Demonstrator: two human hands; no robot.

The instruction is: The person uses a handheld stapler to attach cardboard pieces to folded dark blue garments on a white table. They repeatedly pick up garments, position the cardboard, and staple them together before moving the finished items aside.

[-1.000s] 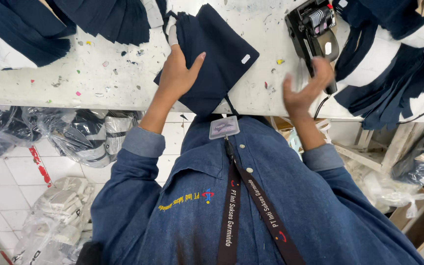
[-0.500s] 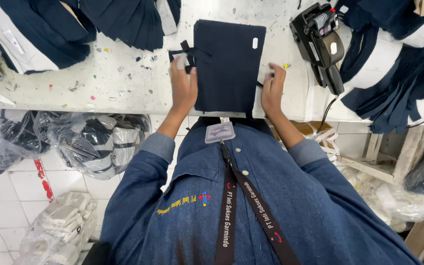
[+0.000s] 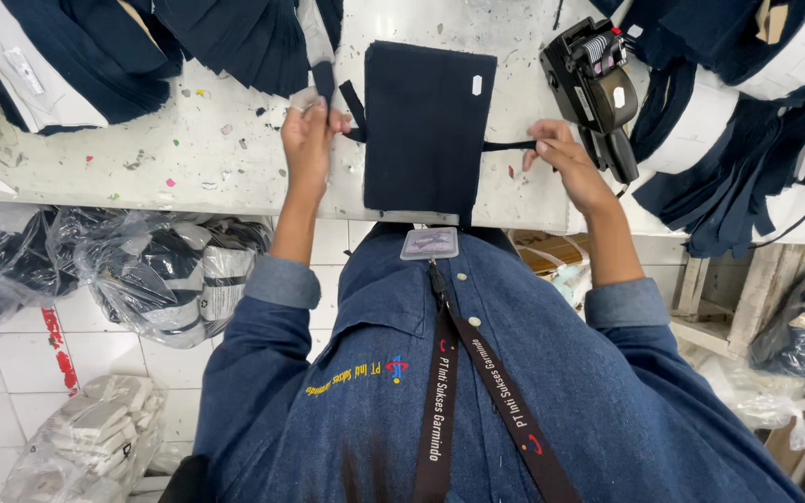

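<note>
Dead centre I've got the stack of navy fabric pieces (image 3: pixel 429 126), squared up on the speckled white worktable (image 3: pixel 142 149) with its near edge right at the table's lip and its long axis running straight away from the body. A thin dark tie strip (image 3: pixel 507 145) comes out of its right side and another dark strap end (image 3: pixel 353 110) sticks out on the left, so the tie line crosses the stack at right angles to its length. My left hand (image 3: pixel 307 140) sits just beside the left edge, fingers pinched narrow on that strap end; my right hand (image 3: pixel 561 158) is a little farther off the right edge, fingertips closed tight on the thin strip, which looks taut. So the stack lies between the two hands, the left one nearer. Just beyond the right hand rests a black handheld labelling gun (image 3: pixel 593 84), untouched. Fanned navy cut pieces (image 3: pixel 235 37) lie past the left hand, white-banded navy bundles (image 3: pixel 719 112) crowd the right, and plastic-wrapped bundles (image 3: pixel 170 279) sit below the table.
</note>
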